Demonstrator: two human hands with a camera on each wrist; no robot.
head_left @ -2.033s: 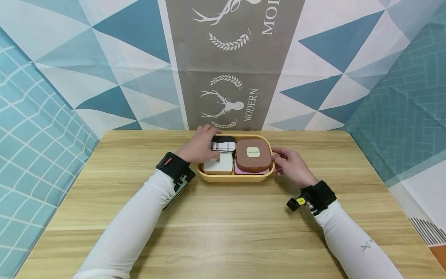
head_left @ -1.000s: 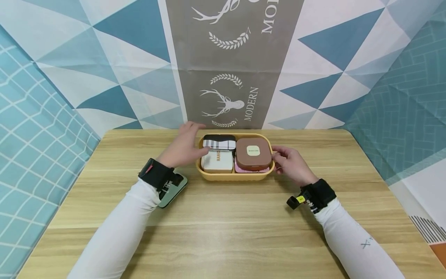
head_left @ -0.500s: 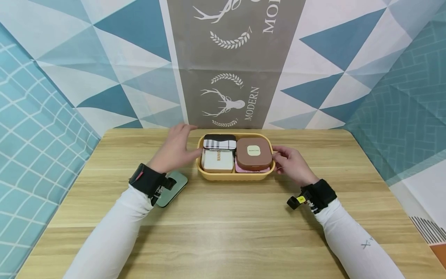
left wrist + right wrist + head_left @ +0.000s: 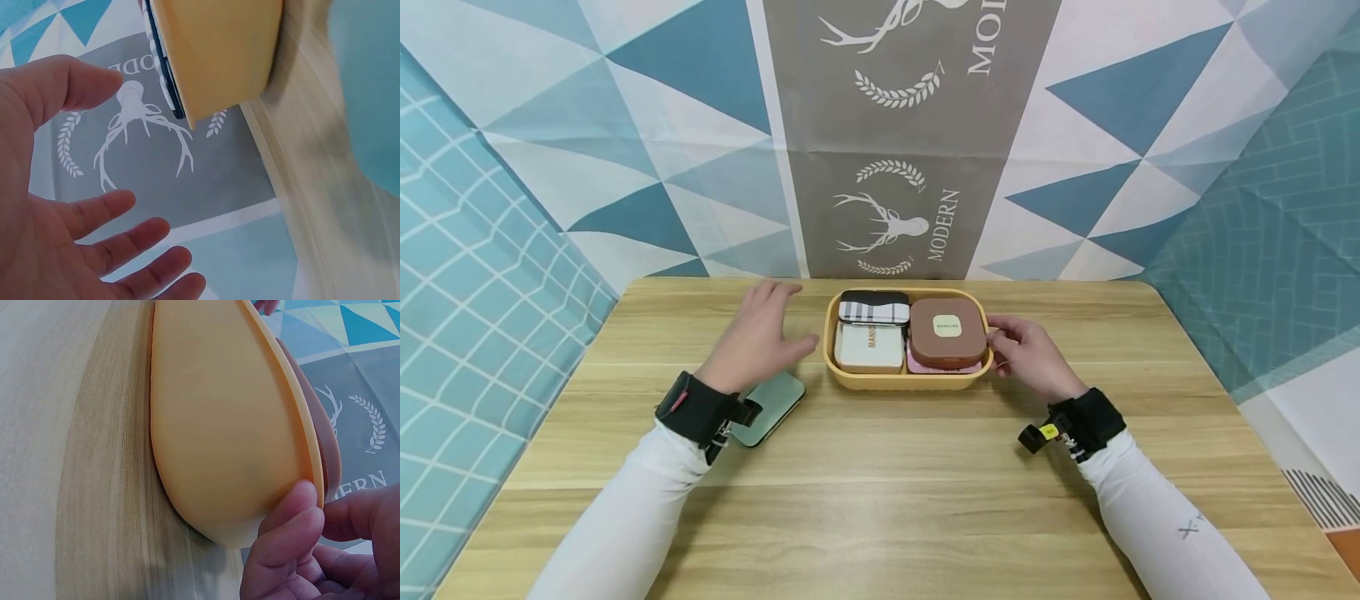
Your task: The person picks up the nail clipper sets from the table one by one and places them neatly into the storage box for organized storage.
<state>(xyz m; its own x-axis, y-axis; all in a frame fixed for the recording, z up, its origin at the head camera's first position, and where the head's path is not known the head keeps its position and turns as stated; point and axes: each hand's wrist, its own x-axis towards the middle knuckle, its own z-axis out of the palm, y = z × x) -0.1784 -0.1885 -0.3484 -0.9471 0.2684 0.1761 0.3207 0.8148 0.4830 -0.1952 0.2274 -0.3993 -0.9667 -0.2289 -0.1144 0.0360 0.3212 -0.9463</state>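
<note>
A yellow storage box (image 4: 902, 382) stands near the table's back edge. In its left half, a black and plaid case (image 4: 874, 308) lies over a white box (image 4: 870, 348) with orange lettering. The right half holds a brown square case (image 4: 948, 333) on top of something pink (image 4: 967, 368). My right hand (image 4: 1028, 353) pinches the box's right rim; the right wrist view has fingertips (image 4: 294, 519) against the outside. To the box's left, my left hand (image 4: 752, 337) hovers with fingers spread and nothing in them. Partly under that wrist lies a green flat case (image 4: 775, 408).
The wooden table (image 4: 895, 500) runs from the front to a patterned backdrop (image 4: 883, 125) close behind the box. Blue tiled sheets (image 4: 475, 317) border the left and right sides. Each wrist wears a black strap (image 4: 1086, 421) with a camera.
My left hand has drawn away leftward from the box's contents, uncovering the plaid case and the green case on the table. My right hand stays at the box's rim.
</note>
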